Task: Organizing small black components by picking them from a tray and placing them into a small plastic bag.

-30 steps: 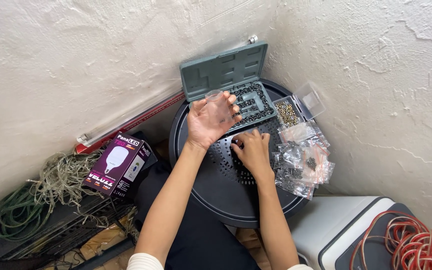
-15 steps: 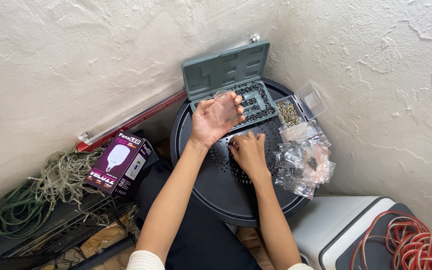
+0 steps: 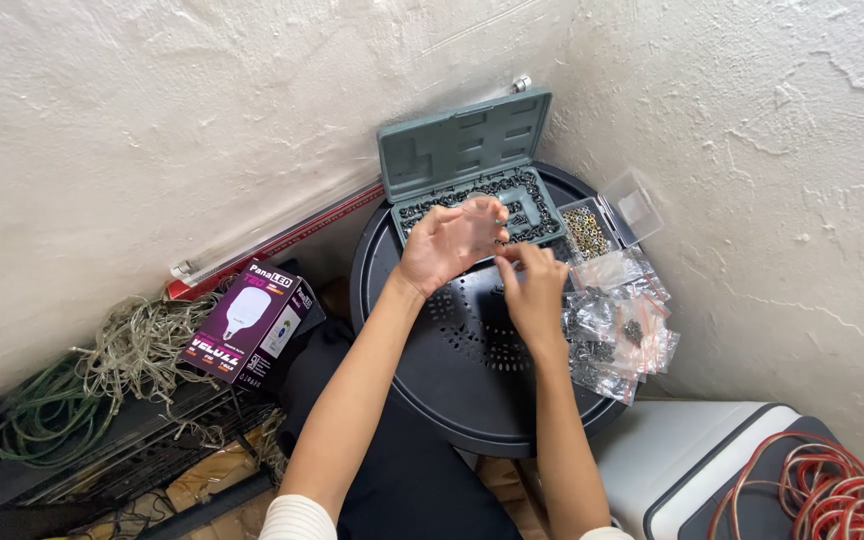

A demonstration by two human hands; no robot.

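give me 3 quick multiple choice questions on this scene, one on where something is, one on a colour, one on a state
1. Where does the light bulb box lie?
A. left of the round table
B. on the table
C. on the white bin

2. What colour is the coiled cable at lower right?
A. green
B. red
C. blue

3. How is the lid of the grey-green case?
A. shut
C. open, leaning on the wall
B. taken off

Answers: 1 A, it rests on clutter left of the table. 2 B, the loops are red. 3 C, the lid stands up behind the tray.
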